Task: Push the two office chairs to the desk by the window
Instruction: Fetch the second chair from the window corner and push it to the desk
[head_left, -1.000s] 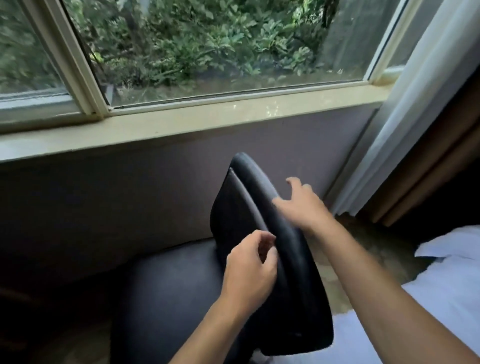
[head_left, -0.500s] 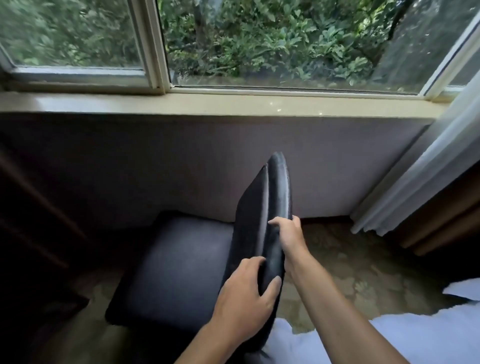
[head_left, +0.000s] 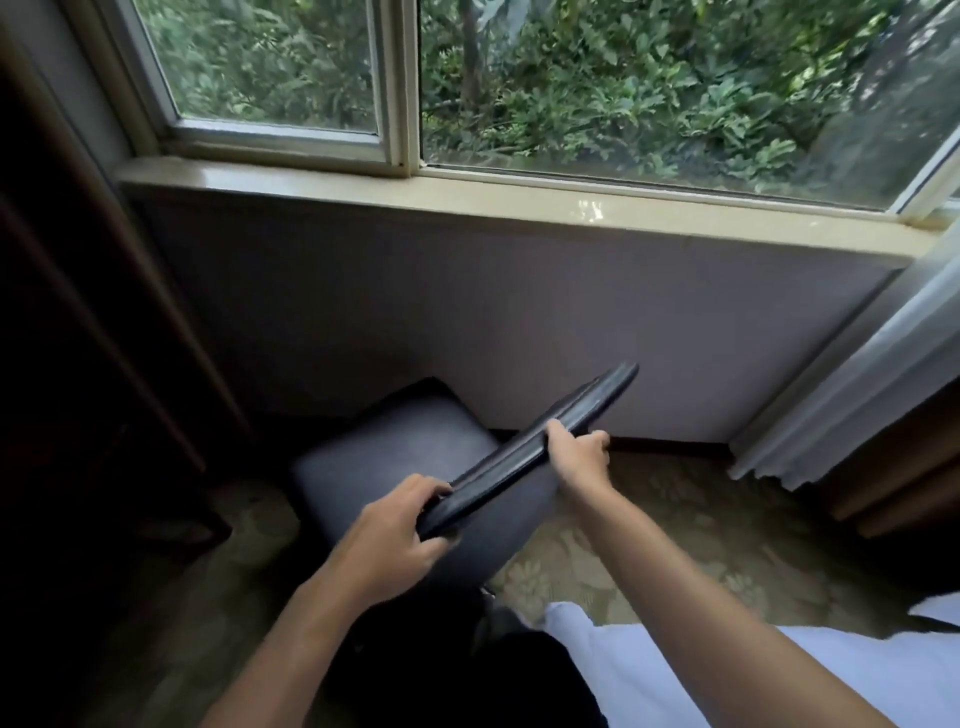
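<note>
The backrest (head_left: 524, 457) of the black chair (head_left: 410, 467) is gripped along its top edge by both hands; the left hand (head_left: 395, 535) is clenched round the near end, fingers curled over the rim, and the right hand (head_left: 576, 457) is closed on the edge further along, thumb on top. Compared with half a second ago, the backrest has been swung: then it was seen almost edge-on, pointing at the wall, and now it runs aslant from lower left to upper right; the chair has thus been turned on its base, its seat now facing the dark furniture (head_left: 78, 364) at the left. The view has also shifted leftward, so that more of the window (head_left: 623, 93) and its sill (head_left: 467, 197) is shown, and the curtain (head_left: 857, 389) has been carried toward the right edge. The chair stands on the patterned carpet (head_left: 701, 519), close under the wall below the sill. It is judged that the chair is being steered, not merely pushed, toward the left; whether the dark furniture is the desk cannot be told. A second chair is not seen, so at most half the task is judged done.
</note>
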